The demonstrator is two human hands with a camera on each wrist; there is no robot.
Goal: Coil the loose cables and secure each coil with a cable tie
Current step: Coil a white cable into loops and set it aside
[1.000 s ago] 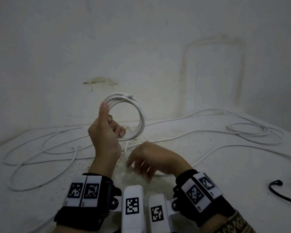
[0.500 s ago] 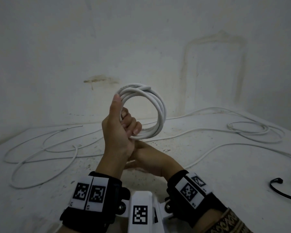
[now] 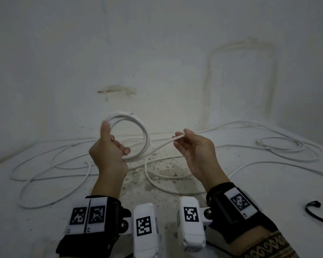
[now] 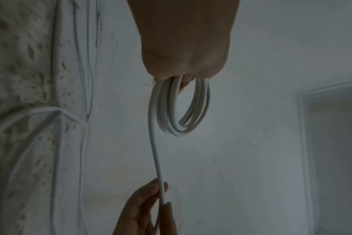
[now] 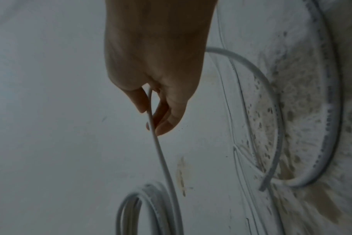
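Note:
My left hand (image 3: 112, 151) grips a white cable coil (image 3: 145, 135) of several turns, held upright above the floor, thumb raised along its left side. In the left wrist view the coil (image 4: 183, 111) hangs from the curled fingers (image 4: 183, 68). A free strand (image 3: 162, 144) runs from the coil to my right hand (image 3: 183, 140), which pinches it between thumb and fingertips. In the right wrist view the strand (image 5: 161, 152) passes between the fingers (image 5: 163, 120) toward the coil (image 5: 149, 205).
More loose white cable (image 3: 50, 175) sprawls over the speckled white floor (image 3: 175, 168) at left, and a small loose loop (image 3: 283, 148) lies at right. A thin black cable (image 3: 315, 213) lies at the right edge. A stained white wall (image 3: 157, 62) stands close behind.
My right hand came out from beneath the left, moved right and up, and now pinches the free strand. The left hand lowered the coil and shifted it left.

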